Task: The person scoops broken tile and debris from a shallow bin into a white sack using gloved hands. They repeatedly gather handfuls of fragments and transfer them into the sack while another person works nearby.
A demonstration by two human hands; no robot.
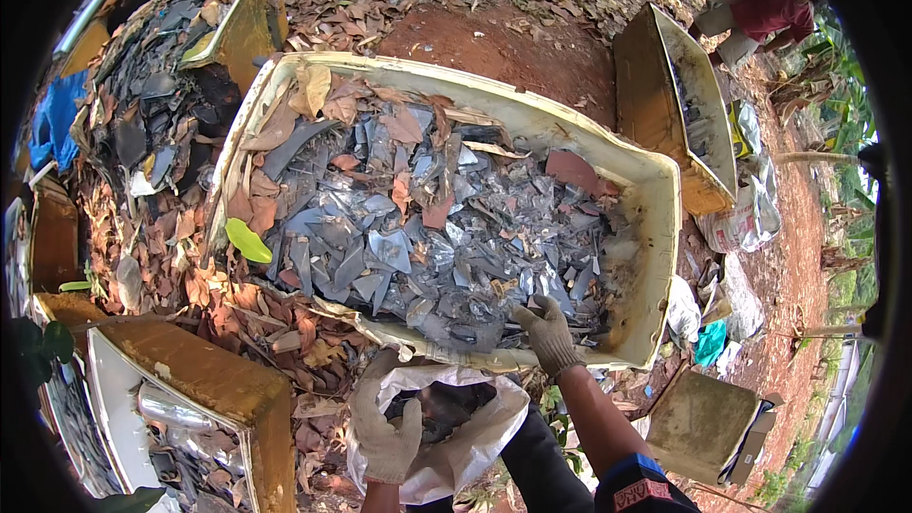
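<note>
My left hand [388, 431], in a knitted work glove, is at the left rim of a white woven sack [491, 442], its thumb over the opening and its fingers by the rim. Dark pieces lie inside the sack. My right hand [545, 331], gloved the same way, reaches over the near wall of a large cream-lined tub [645, 256]. Its fingers touch the heap of broken grey shards [392, 249], thumb and fingers apart; whether a piece sits under the fingertips cannot be told. Dry leaves [402, 125] and a green leaf [248, 241] lie at the tub's left part.
More old foam-sided boxes stand around: one at lower left [206, 363], one at upper left [249, 21] with dark scraps, one at upper right [645, 78]. A person [766, 11] is at the upper right. Plastic bags [741, 292] and a cardboard box [752, 442] lie at right.
</note>
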